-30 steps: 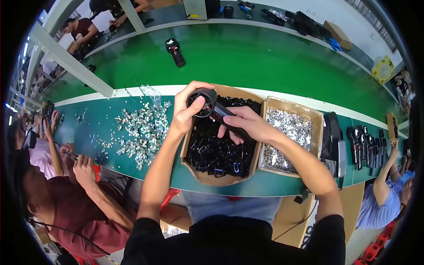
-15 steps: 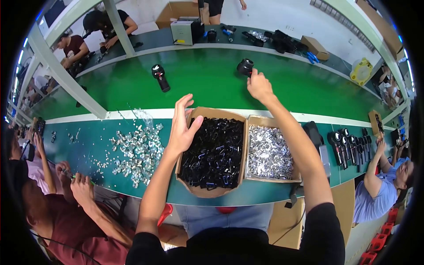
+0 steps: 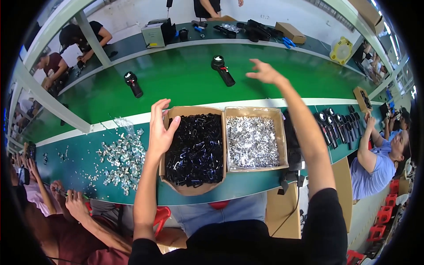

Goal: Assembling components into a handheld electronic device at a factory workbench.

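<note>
My right hand (image 3: 267, 73) is stretched out over the green belt, fingers apart with nothing in them. To its left lies a black torch-like device (image 3: 226, 76) with a round head, a handle and a red part. A similar device (image 3: 133, 85) rests farther left on the belt. My left hand (image 3: 160, 128) is open at the left rim of a cardboard box (image 3: 198, 190) full of small black clip-like parts (image 3: 194, 150). Beside that box, a second cardboard box (image 3: 284, 137) holds many small silvery metal pieces (image 3: 252, 141).
Small clear-and-metal parts (image 3: 123, 157) lie scattered on the bench (image 3: 84, 154) at left. Several black devices (image 3: 335, 126) stand in rows at right. White frame posts (image 3: 57, 88) rise at left. Co-workers sit on both sides; one's hand (image 3: 77, 205) works near the bench edge.
My right hand has let go of the black device and drawn away to its right, fingers opening. The device stays on the belt. The whole view has turned to the right.
</note>
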`<act>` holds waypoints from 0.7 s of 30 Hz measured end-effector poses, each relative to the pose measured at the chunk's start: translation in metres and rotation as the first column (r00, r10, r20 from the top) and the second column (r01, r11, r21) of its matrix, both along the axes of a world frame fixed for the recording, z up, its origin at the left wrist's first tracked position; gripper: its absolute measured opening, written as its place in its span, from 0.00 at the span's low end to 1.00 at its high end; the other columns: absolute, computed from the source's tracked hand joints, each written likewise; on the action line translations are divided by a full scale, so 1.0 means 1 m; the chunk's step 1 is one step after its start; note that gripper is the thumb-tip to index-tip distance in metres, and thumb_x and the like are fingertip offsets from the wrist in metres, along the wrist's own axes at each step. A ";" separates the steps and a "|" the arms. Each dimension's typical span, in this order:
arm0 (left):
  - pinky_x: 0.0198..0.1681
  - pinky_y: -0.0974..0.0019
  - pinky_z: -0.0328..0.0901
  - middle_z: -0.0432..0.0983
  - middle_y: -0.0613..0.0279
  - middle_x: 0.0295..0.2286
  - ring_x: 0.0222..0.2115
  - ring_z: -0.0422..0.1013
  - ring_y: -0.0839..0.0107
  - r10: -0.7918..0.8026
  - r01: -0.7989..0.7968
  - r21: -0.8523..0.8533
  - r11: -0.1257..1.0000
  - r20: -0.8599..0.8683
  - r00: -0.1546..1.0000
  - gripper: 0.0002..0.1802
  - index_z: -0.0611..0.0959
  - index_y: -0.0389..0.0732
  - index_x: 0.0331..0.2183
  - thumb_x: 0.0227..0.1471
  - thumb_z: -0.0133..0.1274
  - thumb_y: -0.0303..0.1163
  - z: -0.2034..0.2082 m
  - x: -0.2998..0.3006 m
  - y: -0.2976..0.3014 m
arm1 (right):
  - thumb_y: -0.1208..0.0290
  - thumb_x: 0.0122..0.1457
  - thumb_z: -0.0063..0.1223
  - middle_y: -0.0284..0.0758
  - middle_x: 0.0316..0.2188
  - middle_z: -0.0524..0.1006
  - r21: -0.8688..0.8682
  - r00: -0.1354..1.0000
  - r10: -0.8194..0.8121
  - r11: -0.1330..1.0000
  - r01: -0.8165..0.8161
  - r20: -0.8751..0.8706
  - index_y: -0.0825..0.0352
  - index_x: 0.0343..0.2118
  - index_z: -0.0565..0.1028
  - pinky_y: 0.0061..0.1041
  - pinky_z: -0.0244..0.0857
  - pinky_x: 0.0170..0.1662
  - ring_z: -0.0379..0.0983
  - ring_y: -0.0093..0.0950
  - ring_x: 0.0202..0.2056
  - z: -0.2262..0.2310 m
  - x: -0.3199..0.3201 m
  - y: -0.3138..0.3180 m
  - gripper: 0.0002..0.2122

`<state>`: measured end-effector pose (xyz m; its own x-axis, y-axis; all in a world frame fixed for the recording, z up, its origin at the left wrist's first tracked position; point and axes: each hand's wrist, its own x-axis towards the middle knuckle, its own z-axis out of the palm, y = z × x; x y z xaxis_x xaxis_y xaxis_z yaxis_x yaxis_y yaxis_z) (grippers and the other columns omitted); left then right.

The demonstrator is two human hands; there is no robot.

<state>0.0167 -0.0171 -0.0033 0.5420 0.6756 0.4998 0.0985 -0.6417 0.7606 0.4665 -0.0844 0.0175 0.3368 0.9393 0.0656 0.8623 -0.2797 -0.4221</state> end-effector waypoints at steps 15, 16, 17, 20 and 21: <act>0.55 0.58 0.65 0.73 0.49 0.47 0.49 0.71 0.53 0.025 -0.015 0.117 0.993 -0.085 0.996 0.19 0.78 0.36 0.47 0.54 0.61 0.30 0.000 0.006 -0.004 | 0.77 0.54 0.60 0.46 0.31 0.84 -0.083 0.979 -0.189 0.977 0.194 0.072 0.75 0.47 0.78 0.33 0.74 0.35 0.82 0.35 0.28 0.037 0.079 -0.184 0.17; 0.55 0.58 0.65 0.74 0.49 0.46 0.49 0.72 0.53 0.026 -0.016 0.119 0.993 -0.081 0.996 0.19 0.78 0.36 0.46 0.53 0.61 0.29 0.001 0.007 -0.003 | 0.76 0.54 0.60 0.46 0.31 0.84 -0.023 0.985 -0.103 0.994 0.107 0.135 0.75 0.47 0.78 0.33 0.74 0.36 0.82 0.35 0.28 0.033 0.078 -0.174 0.17; 0.55 0.58 0.65 0.74 0.49 0.46 0.49 0.72 0.53 0.035 -0.025 0.121 0.992 -0.086 0.996 0.19 0.78 0.36 0.46 0.53 0.61 0.29 0.000 0.006 -0.002 | 0.76 0.54 0.60 0.46 0.31 0.84 -0.003 0.994 -0.083 0.996 0.084 0.070 0.75 0.47 0.78 0.34 0.75 0.37 0.82 0.35 0.29 0.029 0.069 -0.156 0.17; 0.55 0.59 0.65 0.75 0.50 0.45 0.48 0.73 0.54 0.042 -0.036 0.080 0.996 -0.071 0.997 0.17 0.79 0.35 0.45 0.53 0.61 0.29 -0.001 -0.003 0.001 | 0.75 0.55 0.60 0.47 0.32 0.83 0.056 0.998 0.055 0.997 -0.057 0.037 0.75 0.47 0.78 0.35 0.75 0.41 0.83 0.37 0.32 0.024 0.017 -0.081 0.16; 0.54 0.60 0.65 0.76 0.50 0.45 0.47 0.73 0.54 0.036 -0.032 0.066 0.997 -0.058 0.998 0.17 0.79 0.35 0.44 0.53 0.61 0.29 0.000 -0.005 0.001 | 0.73 0.55 0.61 0.48 0.33 0.83 0.031 0.996 0.085 0.996 -0.086 0.024 0.74 0.46 0.78 0.36 0.75 0.43 0.83 0.39 0.34 0.024 -0.002 -0.056 0.17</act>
<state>0.0121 -0.0160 -0.0035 0.5494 0.6612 0.5108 0.1646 -0.6850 0.7097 0.4642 -0.1409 0.0411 0.2532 0.9620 0.1025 0.8919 -0.1911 -0.4098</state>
